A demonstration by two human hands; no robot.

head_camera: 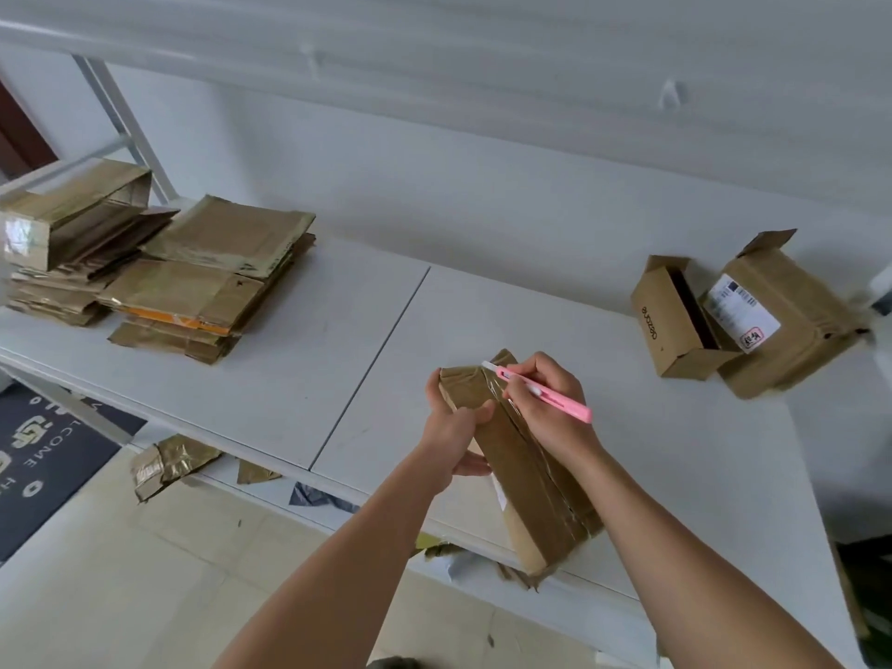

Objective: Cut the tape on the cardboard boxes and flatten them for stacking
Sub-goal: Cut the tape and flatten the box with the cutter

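A long taped brown cardboard box (526,480) lies at the front edge of the white table (299,374), its near end hanging over the edge. My left hand (453,441) grips its left side near the far end. My right hand (550,403) holds a pink utility knife (545,391) like a pen, the blade tip at the box's far top end on the tape seam. Two unflattened boxes stand at the right: a small open one (668,325) and a larger one with a shipping label (791,321).
A stack of flattened cardboard boxes (188,277) sits at the table's left, beside the metal shelf post (125,123). Crumpled tape and cardboard scraps (169,463) lie on the floor below, near a dark doormat (43,456).
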